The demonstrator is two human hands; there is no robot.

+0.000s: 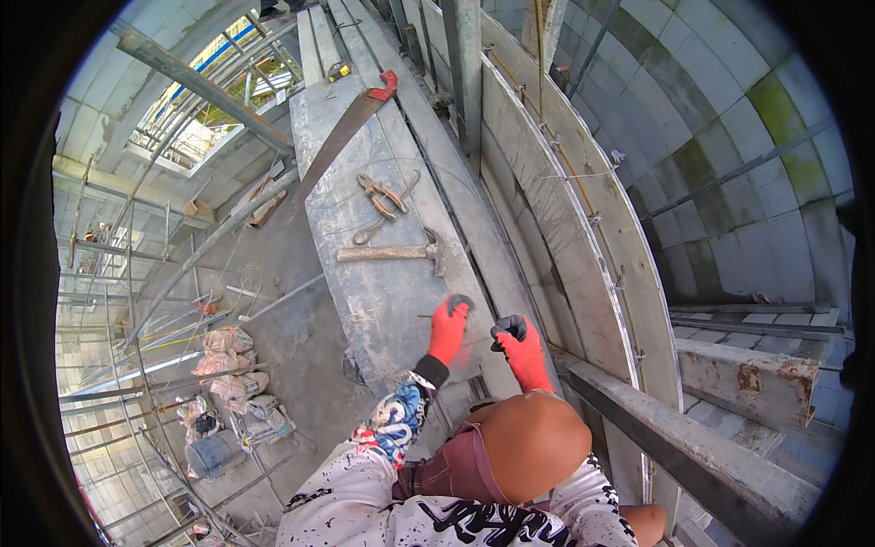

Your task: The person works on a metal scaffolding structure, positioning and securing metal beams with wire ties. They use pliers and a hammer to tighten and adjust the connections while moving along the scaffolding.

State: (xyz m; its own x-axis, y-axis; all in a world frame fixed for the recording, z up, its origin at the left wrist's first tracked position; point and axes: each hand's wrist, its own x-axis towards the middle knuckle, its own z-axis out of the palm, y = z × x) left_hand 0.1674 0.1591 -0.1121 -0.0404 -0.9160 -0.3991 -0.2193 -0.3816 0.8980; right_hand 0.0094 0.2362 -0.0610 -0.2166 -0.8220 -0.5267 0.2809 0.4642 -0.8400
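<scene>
My left hand (448,330), in a red glove with black fingertips, hovers over the near end of a grey plank platform (365,301). Its fingers are curled together, and a short thin dark line shows beside them. Close by on the right, my right hand (520,350) is closed in a matching glove; whatever it grips is hidden. Just beyond lies a claw hammer (392,252) with its head to the right. Behind it are pliers (381,196) with orange-and-black handles and a thin metal hook tool (369,232). Farther off rests a handsaw (344,137) with a red handle.
A yellow-and-black tape measure (339,71) sits at the platform's far end. Upright panels (556,210) with a metal post (463,82) border the right side. Below on the left are the floor, filled sacks (228,360), a blue-grey bucket (215,454) and scaffold tubes (205,246).
</scene>
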